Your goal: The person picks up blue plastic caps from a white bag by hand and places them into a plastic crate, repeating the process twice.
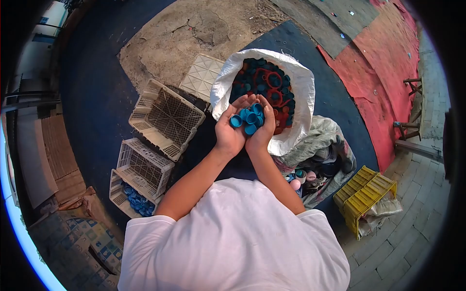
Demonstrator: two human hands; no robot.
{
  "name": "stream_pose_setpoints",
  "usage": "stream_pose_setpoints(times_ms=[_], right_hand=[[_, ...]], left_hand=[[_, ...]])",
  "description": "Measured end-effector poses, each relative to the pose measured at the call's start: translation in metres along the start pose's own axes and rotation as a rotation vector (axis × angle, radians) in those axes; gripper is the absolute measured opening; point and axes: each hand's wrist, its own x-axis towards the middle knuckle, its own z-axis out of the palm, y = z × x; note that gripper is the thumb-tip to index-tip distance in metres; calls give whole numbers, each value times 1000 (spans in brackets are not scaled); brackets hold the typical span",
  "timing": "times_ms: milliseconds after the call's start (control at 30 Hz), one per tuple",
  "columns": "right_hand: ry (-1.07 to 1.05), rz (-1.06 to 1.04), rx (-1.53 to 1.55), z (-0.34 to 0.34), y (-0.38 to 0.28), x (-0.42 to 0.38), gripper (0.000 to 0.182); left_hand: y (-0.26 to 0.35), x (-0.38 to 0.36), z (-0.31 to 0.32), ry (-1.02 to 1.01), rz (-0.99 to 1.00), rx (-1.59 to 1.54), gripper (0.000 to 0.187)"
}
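Toward twelve o'clock, white sack (pixel 304 83): held dark caps (pixel 251 65), red rings (pixel 275 93).
Left hand (pixel 229 134), right hand (pixel 262 133): I saw fingers half-curled, together cradling blue caps (pixel 251 117).

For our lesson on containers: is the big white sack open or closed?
Open: the white sack's rim is spread wide, and dark teal caps show inside.

Yellow crate (pixel 365 190) near red sheeting (pixel 376 77)
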Motion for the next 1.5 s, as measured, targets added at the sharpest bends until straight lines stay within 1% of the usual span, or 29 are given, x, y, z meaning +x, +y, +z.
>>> stream_pose_setpoints(times_ms=[233,300,433,500,633,800,900,1000,1100,1233,1367,1500], right_hand=[[-200,103,-10,20,7,-27,49],[-256,138,-70,21,18,-37,51],[-412,244,-182,22,43,-62,51],[-469,246,-257,30,55,-82,50],[-580,407,-286,21,93,-120,47],[-647,608,-353,-1,131,-191,43],[-817,665,-424,-29,150,-231,40],[-888,777,-475,-47,160,-280,37],[-878,906,-532,-60,168,-329,35],[-942,980,-556,-77,180,-379,34],[-939,1032,-587,-80,193,-416,34],[-990,1066,-612,-69,209,-444,35]], left_hand=[[16,-38,-13,148,175,-116,47],[19,-54,-24,174,214,-229,46],[29,-91,-41,296,332,-282,45],[29,-109,-60,364,414,-289,44],[32,-163,-80,518,582,-295,44],[10,-236,-121,668,760,-476,40],[-13,-286,-147,671,863,-543,39],[-27,-341,-159,723,984,-644,38],[-37,-391,-169,767,1085,-738,38],[-50,-441,-183,811,1191,-795,39],[-47,-478,-192,759,1273,-838,41],[-33,-507,-208,677,1330,-833,44]])
